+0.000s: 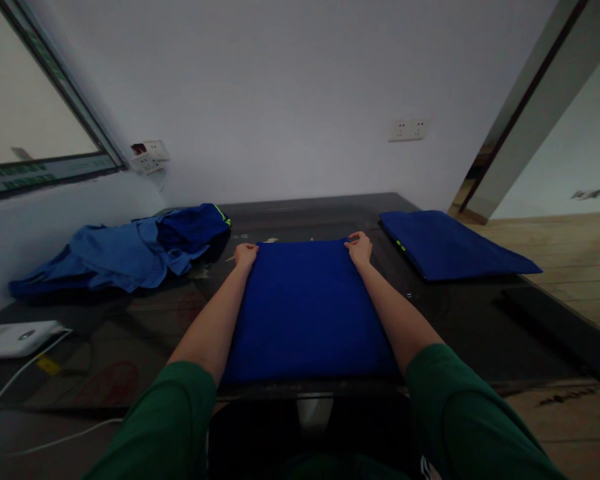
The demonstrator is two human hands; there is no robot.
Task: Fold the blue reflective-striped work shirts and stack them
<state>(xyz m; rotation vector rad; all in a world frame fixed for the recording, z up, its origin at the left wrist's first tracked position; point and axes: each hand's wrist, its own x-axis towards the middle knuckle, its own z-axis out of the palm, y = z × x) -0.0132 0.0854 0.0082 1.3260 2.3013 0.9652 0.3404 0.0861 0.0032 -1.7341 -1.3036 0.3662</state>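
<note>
A dark blue cloth [307, 313], folded into a flat rectangle, lies in front of me at the near edge of the dark table [300, 217]. Its far left corner is pinched in my left hand [246, 255]. At the far right corner, my right hand [359, 249] has its fingers closed on the same cloth. The far edge runs almost straight between both hands, and the near edge lies along the table's front edge.
Crumpled blue clothes [125, 250] are heaped at the back left. Another folded blue cloth [450, 243] lies on the right. A white device [20, 339] with a cable sits at the left; a long black object [563, 327] lies at the right edge. A wall stands behind.
</note>
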